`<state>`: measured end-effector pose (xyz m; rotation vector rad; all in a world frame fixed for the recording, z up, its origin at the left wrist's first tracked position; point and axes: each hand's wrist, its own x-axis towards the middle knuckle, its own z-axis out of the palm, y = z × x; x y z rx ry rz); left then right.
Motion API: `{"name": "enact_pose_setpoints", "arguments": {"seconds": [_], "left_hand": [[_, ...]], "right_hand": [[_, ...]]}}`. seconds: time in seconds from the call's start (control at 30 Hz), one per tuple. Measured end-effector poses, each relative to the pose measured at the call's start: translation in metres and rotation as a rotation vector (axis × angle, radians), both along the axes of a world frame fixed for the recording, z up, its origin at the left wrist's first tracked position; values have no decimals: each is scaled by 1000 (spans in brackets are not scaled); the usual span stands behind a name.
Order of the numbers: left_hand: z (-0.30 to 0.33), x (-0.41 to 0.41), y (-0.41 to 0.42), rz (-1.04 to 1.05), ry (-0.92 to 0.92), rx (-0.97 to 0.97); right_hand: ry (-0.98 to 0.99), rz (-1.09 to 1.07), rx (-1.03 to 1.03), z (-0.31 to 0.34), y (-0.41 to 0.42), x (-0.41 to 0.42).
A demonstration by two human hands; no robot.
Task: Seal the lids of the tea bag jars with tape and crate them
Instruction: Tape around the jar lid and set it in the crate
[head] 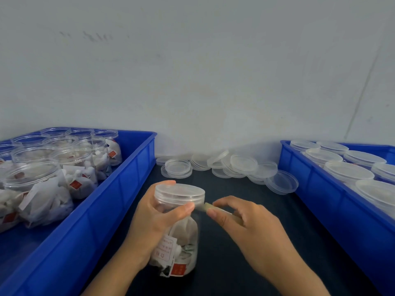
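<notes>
Between the two blue crates, on the dark worktop (235, 242), one jar (179, 231) of tea bags is held upright, lid (179, 194) on. It is gripped round the neck by the left hand (149, 221), thumb pressed just under the lid rim. A strip of tape (210, 207) is pinched by the right hand (248, 221) and runs leftward to the lid seam, roughly level. Judged: the wrap turns on the tape being kept level with the seam while the jar is turned. Open jars sit in the left crate (128, 189); lidded ones in the right crate (310, 189).
</notes>
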<state>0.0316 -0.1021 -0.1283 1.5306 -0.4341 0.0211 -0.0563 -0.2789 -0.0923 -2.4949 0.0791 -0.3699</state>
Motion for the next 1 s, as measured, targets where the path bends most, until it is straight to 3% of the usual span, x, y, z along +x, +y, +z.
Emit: {"name": "enact_pose_setpoints", "arguments": {"seconds": [0.27, 0.7, 0.87, 1.0], "left_hand": [[4, 2, -4, -190, 77, -10], [6, 0, -1, -309, 178, -58], [14, -8, 1, -256, 41, 113], [8, -15, -14, 156, -43, 342]], "right_hand": [[-5, -55, -17, 0, -16, 5], [-82, -46, 6, -10, -6, 9], [-148, -37, -45, -17, 1, 7], [-181, -59, -125, -27, 13, 9]]}}
